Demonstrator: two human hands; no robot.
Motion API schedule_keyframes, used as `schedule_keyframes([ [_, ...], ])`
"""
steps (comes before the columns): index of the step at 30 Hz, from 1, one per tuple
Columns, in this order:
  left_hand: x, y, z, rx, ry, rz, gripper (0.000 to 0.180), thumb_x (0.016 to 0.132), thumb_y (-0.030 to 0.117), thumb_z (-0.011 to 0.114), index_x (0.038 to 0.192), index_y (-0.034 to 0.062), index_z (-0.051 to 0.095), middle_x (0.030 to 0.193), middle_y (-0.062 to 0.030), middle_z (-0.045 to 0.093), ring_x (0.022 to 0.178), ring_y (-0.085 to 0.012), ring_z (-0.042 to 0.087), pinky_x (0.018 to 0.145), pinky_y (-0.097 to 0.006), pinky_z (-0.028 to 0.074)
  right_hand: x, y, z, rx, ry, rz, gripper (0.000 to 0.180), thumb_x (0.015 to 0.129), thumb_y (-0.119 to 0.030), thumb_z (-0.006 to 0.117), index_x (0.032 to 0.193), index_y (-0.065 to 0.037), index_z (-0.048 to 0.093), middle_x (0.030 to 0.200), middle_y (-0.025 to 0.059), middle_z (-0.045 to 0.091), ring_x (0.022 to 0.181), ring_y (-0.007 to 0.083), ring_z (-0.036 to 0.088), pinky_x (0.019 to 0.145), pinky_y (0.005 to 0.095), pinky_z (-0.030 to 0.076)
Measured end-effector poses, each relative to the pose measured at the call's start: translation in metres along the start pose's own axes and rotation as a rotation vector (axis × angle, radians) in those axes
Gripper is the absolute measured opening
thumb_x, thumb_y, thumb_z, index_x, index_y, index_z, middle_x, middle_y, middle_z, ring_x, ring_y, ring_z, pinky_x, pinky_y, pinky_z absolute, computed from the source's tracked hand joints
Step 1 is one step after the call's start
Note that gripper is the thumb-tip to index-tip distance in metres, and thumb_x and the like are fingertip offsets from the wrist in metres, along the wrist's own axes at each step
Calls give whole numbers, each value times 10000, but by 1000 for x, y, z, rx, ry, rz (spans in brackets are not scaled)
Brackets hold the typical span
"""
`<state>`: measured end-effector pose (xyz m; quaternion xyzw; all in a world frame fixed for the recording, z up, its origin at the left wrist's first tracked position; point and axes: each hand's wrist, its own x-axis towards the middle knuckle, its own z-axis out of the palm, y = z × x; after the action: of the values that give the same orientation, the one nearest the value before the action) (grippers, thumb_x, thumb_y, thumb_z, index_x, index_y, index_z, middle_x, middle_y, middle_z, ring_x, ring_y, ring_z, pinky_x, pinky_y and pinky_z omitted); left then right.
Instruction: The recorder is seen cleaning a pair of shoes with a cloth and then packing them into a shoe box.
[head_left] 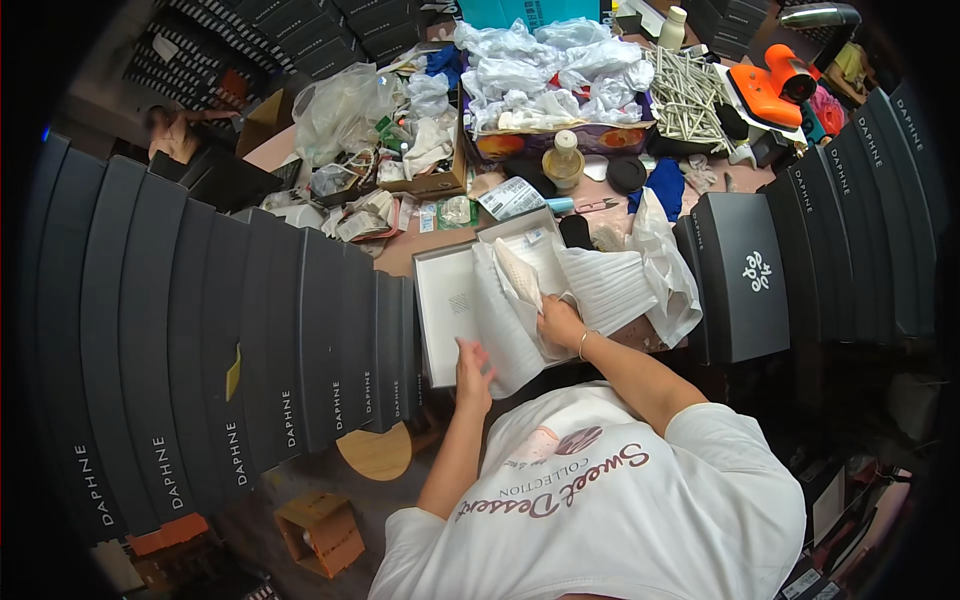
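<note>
An open shoe box (447,325) lies on the table in front of me, its inside white. White foam wrapping sheet (503,345) is spread over it. My right hand (560,325), with a bracelet on the wrist, is closed on a cream-coloured shoe (517,270) resting slantwise on the wrapping. Part of the shoe is hidden by the sheet and my fingers. My left hand (474,375) is at the near left edge of the box, fingers apart and holding nothing, close beside the sheet. More ribbed white wrapping (610,283) lies to the right of the shoe.
Tall rows of dark shoe boxes (220,330) stand at left, with another dark box (745,275) at right. Behind are a carton of crumpled white plastic (555,75), a bottle (563,160), a heap of thin sticks (690,100) and an orange tool (765,95).
</note>
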<state>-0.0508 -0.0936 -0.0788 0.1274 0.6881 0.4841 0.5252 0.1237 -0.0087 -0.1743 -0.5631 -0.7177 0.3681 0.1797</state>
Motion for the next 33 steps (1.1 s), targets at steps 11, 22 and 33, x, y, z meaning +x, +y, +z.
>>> schedule_keyframes([
  [11,26,-16,8,-23,-329,236,291,888,137,608,1118,-25,535,1099,-100,582,926,-134,549,842,-275,438,-13,13,-4,31,9,-47,308,809,-127,534,1052,61,513,958,296,564,850,447,571,774,480,460],
  [22,14,-21,-35,-261,-244,-175,532,961,420,415,1343,52,366,1404,-131,362,1235,-287,429,998,-430,386,-22,-16,-17,-101,43,-222,367,811,-187,555,1073,59,484,897,256,579,852,414,577,768,456,471],
  [33,24,0,46,795,-372,889,246,809,130,564,978,-33,638,931,-178,656,920,-352,615,865,-423,468,16,-43,-165,-272,300,-180,330,845,-301,575,1004,-14,611,910,197,622,860,361,595,810,428,455],
])
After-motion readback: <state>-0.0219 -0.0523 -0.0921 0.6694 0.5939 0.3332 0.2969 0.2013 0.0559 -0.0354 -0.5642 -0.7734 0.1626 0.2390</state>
